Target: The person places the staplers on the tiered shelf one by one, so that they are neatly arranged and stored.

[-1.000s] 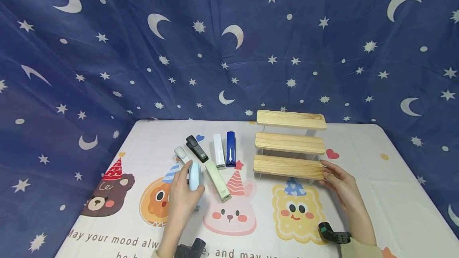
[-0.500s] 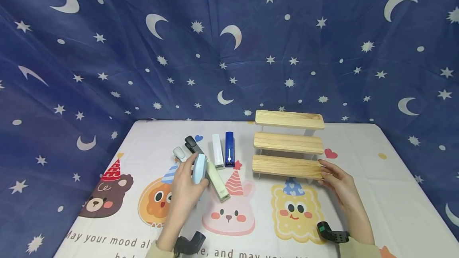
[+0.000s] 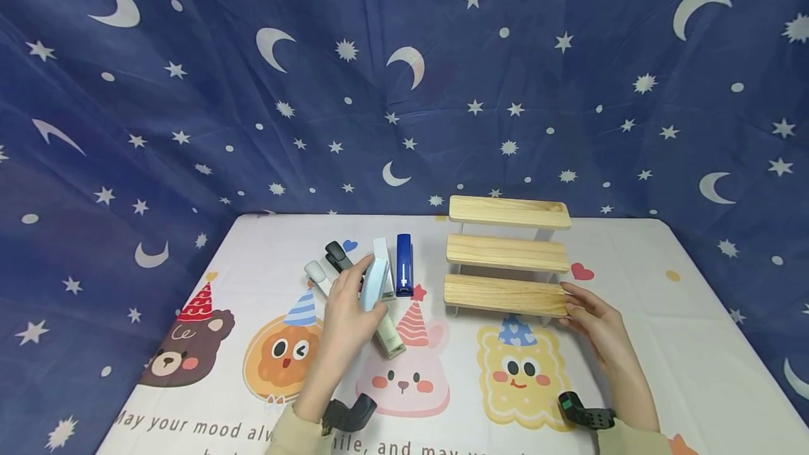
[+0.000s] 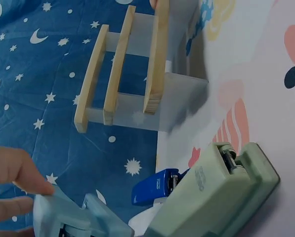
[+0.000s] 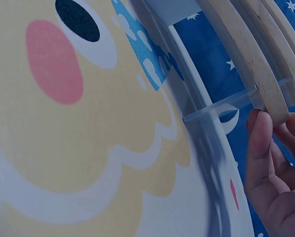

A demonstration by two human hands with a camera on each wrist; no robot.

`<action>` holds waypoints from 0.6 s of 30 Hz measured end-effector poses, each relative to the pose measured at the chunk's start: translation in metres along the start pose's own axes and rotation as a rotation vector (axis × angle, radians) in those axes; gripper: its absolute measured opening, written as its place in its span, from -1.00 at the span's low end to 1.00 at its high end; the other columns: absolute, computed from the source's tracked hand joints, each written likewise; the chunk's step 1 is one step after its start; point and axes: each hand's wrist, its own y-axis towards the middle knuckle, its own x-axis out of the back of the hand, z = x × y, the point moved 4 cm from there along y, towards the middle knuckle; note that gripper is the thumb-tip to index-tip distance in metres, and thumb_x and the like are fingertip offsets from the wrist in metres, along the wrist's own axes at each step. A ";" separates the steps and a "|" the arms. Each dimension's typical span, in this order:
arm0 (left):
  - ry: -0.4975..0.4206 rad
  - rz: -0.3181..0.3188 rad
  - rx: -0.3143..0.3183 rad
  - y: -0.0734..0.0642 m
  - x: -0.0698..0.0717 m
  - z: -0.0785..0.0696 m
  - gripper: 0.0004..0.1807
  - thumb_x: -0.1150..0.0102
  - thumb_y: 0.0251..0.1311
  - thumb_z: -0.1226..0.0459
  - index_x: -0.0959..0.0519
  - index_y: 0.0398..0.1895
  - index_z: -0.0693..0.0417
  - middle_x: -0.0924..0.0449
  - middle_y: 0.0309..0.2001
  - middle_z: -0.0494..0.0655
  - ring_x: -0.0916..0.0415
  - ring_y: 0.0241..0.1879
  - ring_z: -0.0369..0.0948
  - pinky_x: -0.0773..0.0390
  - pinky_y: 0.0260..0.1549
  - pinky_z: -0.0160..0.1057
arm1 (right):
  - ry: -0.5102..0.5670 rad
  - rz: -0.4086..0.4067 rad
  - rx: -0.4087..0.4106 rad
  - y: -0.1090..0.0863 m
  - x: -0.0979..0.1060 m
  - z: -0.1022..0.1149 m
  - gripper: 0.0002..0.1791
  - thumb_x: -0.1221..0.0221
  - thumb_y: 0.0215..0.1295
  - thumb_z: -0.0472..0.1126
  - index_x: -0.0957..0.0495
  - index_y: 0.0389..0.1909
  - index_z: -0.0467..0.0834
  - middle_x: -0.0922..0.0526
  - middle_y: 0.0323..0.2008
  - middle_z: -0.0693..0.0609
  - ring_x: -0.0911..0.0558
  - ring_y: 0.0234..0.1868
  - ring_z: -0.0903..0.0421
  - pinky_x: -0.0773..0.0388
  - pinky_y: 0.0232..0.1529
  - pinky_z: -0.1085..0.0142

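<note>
My left hand [image 3: 352,314] grips a light blue stapler [image 3: 375,282], held above the other staplers. In the left wrist view the fingers hold that light blue stapler [image 4: 73,217] at the bottom left. Below it lies a pale green stapler [image 3: 390,334], partly hidden by the hand. My right hand [image 3: 597,321] pinches the right end of the lowest board of a three-tier wooden shelf [image 3: 505,295]. The right wrist view shows thumb and fingers on either side of that board's end [image 5: 273,106]. All the shelf's boards are bare.
Near the left hand lie a black stapler [image 3: 338,255], a grey-white stapler [image 3: 317,274], a white stapler [image 3: 381,251] and a dark blue stapler [image 3: 404,265]. A printed cloth [image 3: 632,265] covers the table. Behind hangs a blue curtain [image 3: 404,76] with moons and stars.
My left hand has lifted the light blue stapler and carried it to the right, over the pale green and white ones. The right hand has stayed at the shelf board.
</note>
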 end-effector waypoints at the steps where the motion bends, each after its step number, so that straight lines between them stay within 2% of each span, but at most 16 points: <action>1: -0.005 0.003 -0.023 0.001 -0.002 -0.002 -0.17 -0.27 -0.19 0.45 -0.38 0.32 -0.05 -0.50 0.15 0.08 -0.46 0.01 0.01 -0.50 -0.05 0.04 | 0.001 0.000 -0.002 0.000 0.000 0.000 -0.46 0.00 0.40 -0.29 -0.20 0.35 -0.39 -0.51 -0.19 0.40 -0.56 -0.21 0.45 -0.58 -0.21 0.54; 7: -0.018 0.036 -0.126 0.010 -0.012 -0.017 -0.19 -0.28 -0.20 0.44 -0.40 0.30 -0.08 -0.55 0.05 0.02 -0.45 -0.10 -0.07 -0.48 -0.13 -0.07 | 0.014 0.002 -0.010 0.001 0.001 0.002 -0.44 0.01 0.40 -0.30 -0.17 0.36 -0.41 -0.52 -0.20 0.41 -0.56 -0.22 0.46 -0.58 -0.21 0.54; 14: -0.010 0.082 -0.183 0.018 -0.024 -0.032 -0.18 -0.27 -0.21 0.42 -0.41 0.29 -0.14 -0.54 0.14 -0.02 -0.45 0.03 -0.05 -0.48 -0.08 -0.04 | 0.004 -0.005 0.001 0.000 0.000 0.004 -0.45 0.01 0.40 -0.32 -0.17 0.35 -0.44 -0.54 -0.23 0.45 -0.56 -0.23 0.46 -0.59 -0.23 0.53; 18: -0.013 0.116 -0.218 0.022 -0.031 -0.043 -0.18 -0.29 -0.20 0.40 -0.39 0.31 -0.12 -0.54 0.14 0.00 -0.45 0.00 -0.06 -0.49 -0.15 -0.08 | 0.024 -0.013 0.000 -0.001 0.000 0.004 -0.46 0.00 0.39 -0.32 -0.19 0.33 -0.44 -0.55 -0.24 0.43 -0.56 -0.24 0.46 -0.59 -0.24 0.53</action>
